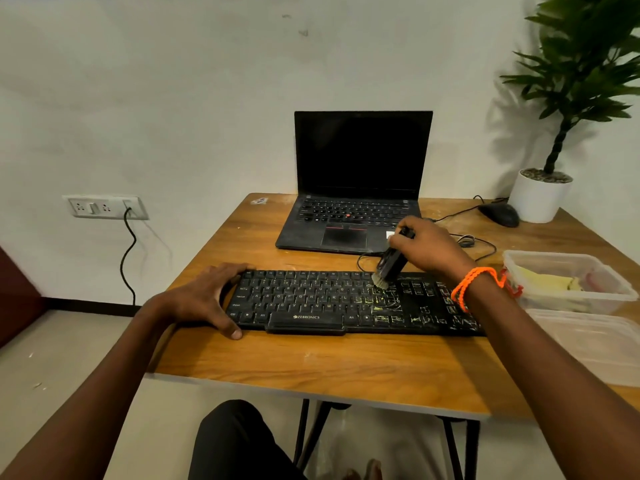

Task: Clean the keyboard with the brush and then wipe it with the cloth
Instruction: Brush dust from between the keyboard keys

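A black keyboard [311, 303] lies across the wooden table [329, 368], with pale dust on its right half. My right hand [429, 249] grips a black brush [389, 266], tilted, its light bristles touching the keys right of centre in the upper rows. My left hand [207, 296] clasps the keyboard's left end, thumb at the front edge and fingers over the back edge. A yellow cloth [550, 284] lies folded inside a clear plastic box [519, 261] to the right.
An open black laptop [353, 202] stands behind the keyboard. A black mouse [500, 213] with its cable and a white plant pot [538, 199] occupy the back right. The box's clear lid [595, 344] lies at the right edge. A wall socket [104, 206] is left.
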